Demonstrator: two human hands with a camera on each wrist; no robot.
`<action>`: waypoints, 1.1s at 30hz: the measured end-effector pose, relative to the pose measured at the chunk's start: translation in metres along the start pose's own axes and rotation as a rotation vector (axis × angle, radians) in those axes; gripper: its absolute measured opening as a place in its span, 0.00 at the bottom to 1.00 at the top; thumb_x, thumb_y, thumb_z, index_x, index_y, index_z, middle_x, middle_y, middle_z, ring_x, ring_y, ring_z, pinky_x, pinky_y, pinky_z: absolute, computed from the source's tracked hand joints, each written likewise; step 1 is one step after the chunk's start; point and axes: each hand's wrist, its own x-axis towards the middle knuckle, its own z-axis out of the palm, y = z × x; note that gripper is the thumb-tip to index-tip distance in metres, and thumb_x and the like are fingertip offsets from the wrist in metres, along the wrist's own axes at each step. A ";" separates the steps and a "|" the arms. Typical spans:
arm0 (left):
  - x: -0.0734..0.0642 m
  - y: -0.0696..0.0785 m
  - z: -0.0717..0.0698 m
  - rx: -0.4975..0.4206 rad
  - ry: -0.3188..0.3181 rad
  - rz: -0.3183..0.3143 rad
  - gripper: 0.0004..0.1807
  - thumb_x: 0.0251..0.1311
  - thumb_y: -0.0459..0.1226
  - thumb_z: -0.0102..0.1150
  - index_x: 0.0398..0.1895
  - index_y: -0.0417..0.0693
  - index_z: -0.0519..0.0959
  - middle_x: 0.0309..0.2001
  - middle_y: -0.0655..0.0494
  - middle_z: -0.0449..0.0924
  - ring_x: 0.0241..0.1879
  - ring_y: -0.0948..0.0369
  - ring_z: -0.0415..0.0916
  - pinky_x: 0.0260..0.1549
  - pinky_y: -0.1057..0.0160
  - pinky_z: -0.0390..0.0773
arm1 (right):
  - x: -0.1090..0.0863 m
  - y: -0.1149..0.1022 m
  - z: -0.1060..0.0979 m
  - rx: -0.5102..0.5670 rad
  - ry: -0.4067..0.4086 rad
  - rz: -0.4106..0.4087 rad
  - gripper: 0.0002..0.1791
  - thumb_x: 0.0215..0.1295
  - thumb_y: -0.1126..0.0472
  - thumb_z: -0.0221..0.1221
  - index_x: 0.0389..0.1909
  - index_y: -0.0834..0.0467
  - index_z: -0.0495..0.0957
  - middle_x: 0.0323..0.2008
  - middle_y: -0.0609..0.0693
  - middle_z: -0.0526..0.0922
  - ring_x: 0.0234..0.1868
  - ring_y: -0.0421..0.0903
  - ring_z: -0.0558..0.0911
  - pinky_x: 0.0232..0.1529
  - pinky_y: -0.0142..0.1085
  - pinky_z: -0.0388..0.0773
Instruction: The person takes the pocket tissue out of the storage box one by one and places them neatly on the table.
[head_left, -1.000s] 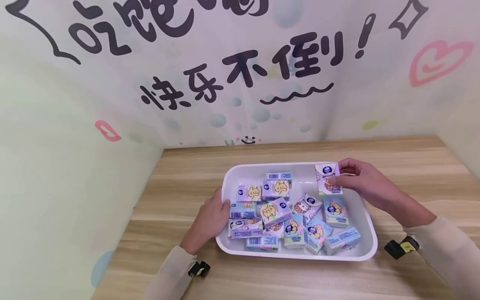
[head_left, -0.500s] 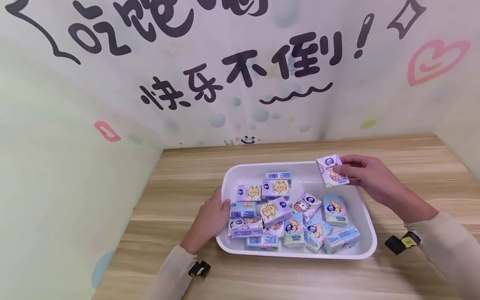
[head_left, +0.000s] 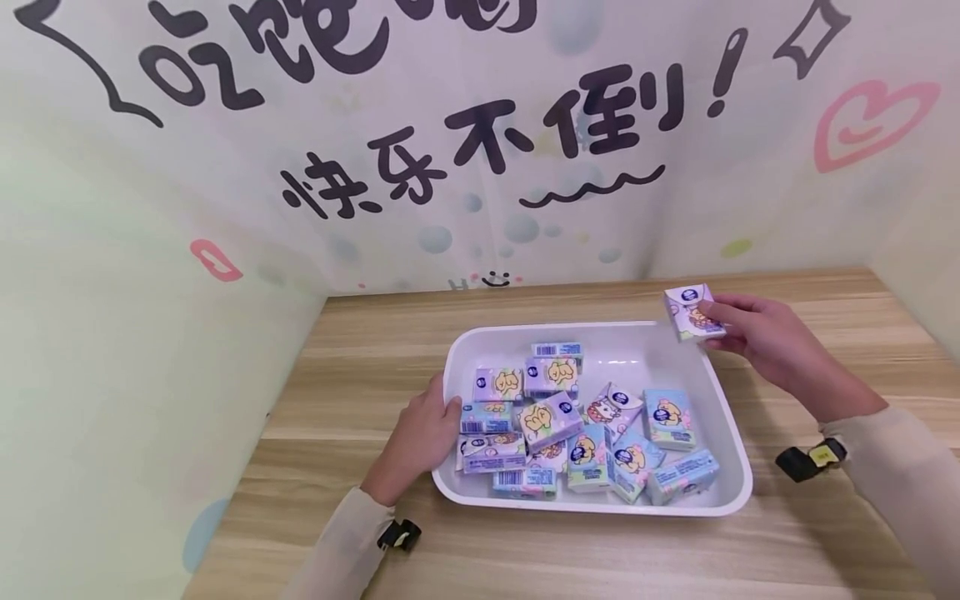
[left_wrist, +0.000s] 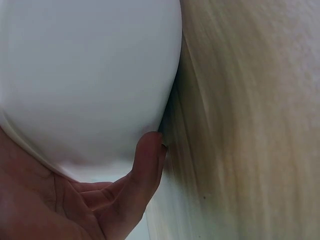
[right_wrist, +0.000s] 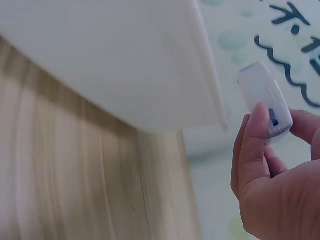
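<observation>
A white plastic tray (head_left: pixel 600 509) holds several small pocket tissue packs, some lilac and some light blue with cartoon animals. At the tray's left end my left hand (head_left: pixel 418 435) grips the rim, and in the left wrist view its fingers (left_wrist: pixel 146 152) press the outer wall. My right hand (head_left: pixel 780 346) pinches one lilac tissue pack (head_left: pixel 688 312) above the tray's far right corner. In the right wrist view that tissue pack (right_wrist: pixel 264 97) sits between thumb and fingers, apart from the tray. A blue tissue pack (head_left: pixel 670 419) lies nearest below, inside the tray.
The tray stands on a wood-grain table (head_left: pixel 360 350). Behind it rises a pale wall sheet (head_left: pixel 480 192) with large dark lettering, and a light side wall (head_left: pixel 135 333) stands at the left. A black strap (head_left: pixel 810 460) is on the right wrist.
My right hand has lifted the lilac tissue pack up and to the right, from inside the tray to above its far right corner. The left hand has stayed on the rim.
</observation>
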 end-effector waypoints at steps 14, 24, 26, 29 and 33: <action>-0.001 0.001 -0.001 -0.006 0.010 0.001 0.33 0.87 0.41 0.46 0.87 0.38 0.56 0.61 0.32 0.81 0.43 0.48 0.90 0.23 0.60 0.90 | 0.026 0.010 -0.029 -0.060 0.031 0.028 0.28 0.83 0.55 0.63 0.73 0.69 0.73 0.45 0.41 0.80 0.41 0.36 0.87 0.54 0.35 0.89; -0.002 -0.002 -0.001 -0.017 0.015 0.013 0.33 0.86 0.40 0.48 0.86 0.37 0.56 0.58 0.31 0.82 0.40 0.49 0.90 0.22 0.60 0.90 | 0.046 0.018 -0.029 -0.258 -0.027 0.005 0.34 0.86 0.61 0.57 0.77 0.81 0.58 0.42 0.42 0.84 0.40 0.35 0.87 0.53 0.37 0.90; -0.002 -0.002 0.000 -0.025 0.011 0.011 0.33 0.86 0.40 0.48 0.86 0.37 0.56 0.58 0.31 0.82 0.39 0.49 0.90 0.22 0.60 0.89 | 0.049 0.019 -0.028 -0.290 -0.033 -0.003 0.33 0.86 0.62 0.57 0.76 0.82 0.59 0.45 0.47 0.85 0.40 0.35 0.87 0.52 0.37 0.90; -0.002 -0.002 0.001 -0.030 0.007 0.012 0.33 0.86 0.40 0.48 0.86 0.37 0.56 0.59 0.31 0.81 0.39 0.49 0.90 0.21 0.60 0.89 | 0.052 0.020 -0.026 -0.345 -0.028 -0.010 0.33 0.84 0.63 0.59 0.75 0.82 0.61 0.52 0.60 0.84 0.40 0.35 0.87 0.52 0.37 0.90; -0.002 -0.001 0.001 -0.031 0.006 0.014 0.33 0.86 0.40 0.48 0.86 0.38 0.55 0.59 0.32 0.81 0.39 0.49 0.90 0.21 0.60 0.89 | 0.054 0.018 -0.026 -0.429 -0.008 -0.007 0.34 0.84 0.61 0.60 0.74 0.83 0.62 0.62 0.74 0.77 0.41 0.37 0.87 0.50 0.36 0.91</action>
